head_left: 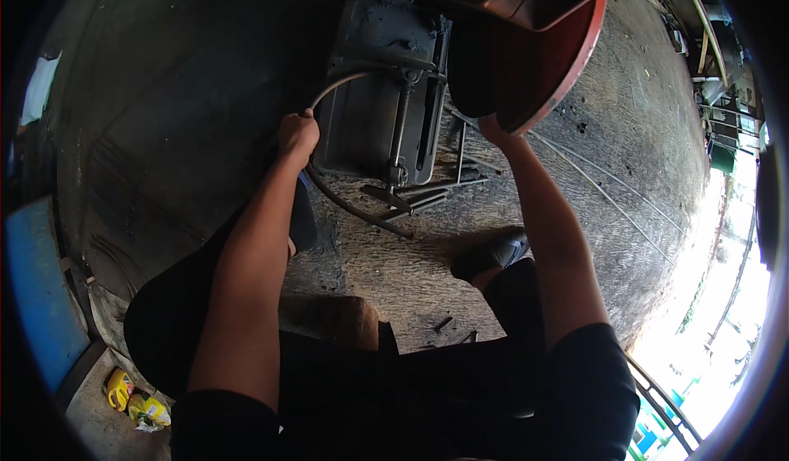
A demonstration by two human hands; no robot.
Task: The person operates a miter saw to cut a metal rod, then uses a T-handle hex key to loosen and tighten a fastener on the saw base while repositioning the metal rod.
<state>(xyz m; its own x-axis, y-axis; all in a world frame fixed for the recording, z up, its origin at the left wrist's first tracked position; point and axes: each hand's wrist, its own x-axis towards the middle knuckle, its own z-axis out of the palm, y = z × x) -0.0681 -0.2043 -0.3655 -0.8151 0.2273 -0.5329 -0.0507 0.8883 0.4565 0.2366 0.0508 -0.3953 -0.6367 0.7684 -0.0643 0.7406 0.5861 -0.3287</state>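
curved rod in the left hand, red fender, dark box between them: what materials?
Curved rod: likely bare steel, thin, grey, dull sheen. Red fender: looks like painted sheet metal, thin edge, glossy red. Dark box: probably steel, grimy matt black, possibly oily. The left hand grips the rod; the right hand touches the fender.

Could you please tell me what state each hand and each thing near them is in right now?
left hand: closed around the curved metal rod
curved metal rod: held, bent in an arc
right hand: mostly hidden at the red fender's edge, grip unclear
red fender: raised above the floor
thin rods: lying flat on the floor
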